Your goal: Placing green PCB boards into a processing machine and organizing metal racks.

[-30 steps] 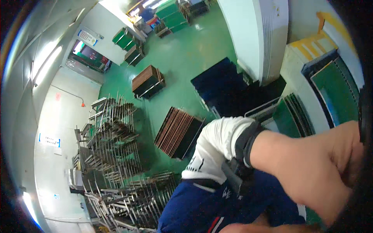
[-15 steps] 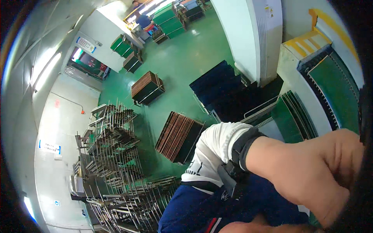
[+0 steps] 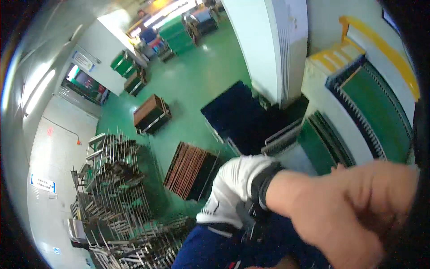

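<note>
Overhead, the view falls on a green floor [image 3: 197, 85] in a workshop, with a white pillar [image 3: 273, 45] far right and pale walls on the left. Racks [image 3: 112, 179] of metal frames stand tangled at near left. Low carts hold stacked boards: a brown stack [image 3: 190, 168] near the middle, another brown cart [image 3: 151, 114] farther off, and dark blue sheets [image 3: 233, 112] beside the pillar. Green crates [image 3: 177, 36] sit at the far end, where a person [image 3: 145, 31] in blue stands. On the right, a machine surface [image 3: 327, 76] carries a green panel [image 3: 380, 112] in a toothed frame with a yellow edge. A blue-and-white sign [image 3: 42, 184] hangs on the left wall.

One bare arm, which side unclear, crosses the near right; its hand [image 3: 367, 210] is blurred and very close to the lens, so whether its grip is spread or pressed together cannot be told. A white glove [image 3: 235, 188] with a dark cuff lies just behind the forearm.
</note>
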### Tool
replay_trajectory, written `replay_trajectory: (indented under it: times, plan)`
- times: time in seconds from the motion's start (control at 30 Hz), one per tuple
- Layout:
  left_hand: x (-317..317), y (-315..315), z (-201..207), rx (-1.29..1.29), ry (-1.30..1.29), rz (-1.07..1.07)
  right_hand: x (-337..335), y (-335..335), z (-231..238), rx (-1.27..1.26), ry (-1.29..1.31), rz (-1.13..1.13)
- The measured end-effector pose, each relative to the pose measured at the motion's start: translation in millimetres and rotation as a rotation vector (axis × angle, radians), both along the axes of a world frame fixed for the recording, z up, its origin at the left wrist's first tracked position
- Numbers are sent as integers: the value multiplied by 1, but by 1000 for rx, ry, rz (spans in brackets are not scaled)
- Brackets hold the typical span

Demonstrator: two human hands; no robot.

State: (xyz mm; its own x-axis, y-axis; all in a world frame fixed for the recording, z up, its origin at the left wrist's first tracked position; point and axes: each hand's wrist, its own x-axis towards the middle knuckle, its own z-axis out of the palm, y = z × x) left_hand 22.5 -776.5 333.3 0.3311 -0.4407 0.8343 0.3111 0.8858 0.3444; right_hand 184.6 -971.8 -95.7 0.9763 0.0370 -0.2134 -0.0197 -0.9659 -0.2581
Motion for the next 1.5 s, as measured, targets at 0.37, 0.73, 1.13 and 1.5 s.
replay_trajectory:
  times: [0.37, 0.73, 1.13, 1.5]
  plan:
    - [-2, 53, -5, -36, 197, -22, -16, 6, -3, -25, 28, -56]
    - [-4, 125, 5, -68, 200, 21, -26, 18, -1, -48, 59, -70]
    - [-17, 165, 28, 818, -509, 1274, -13, 0, -15, -90, -21, -98]
    - [-49, 154, 50, 1777, -858, 1837, -23, 4, 2, -44, -14, -165]
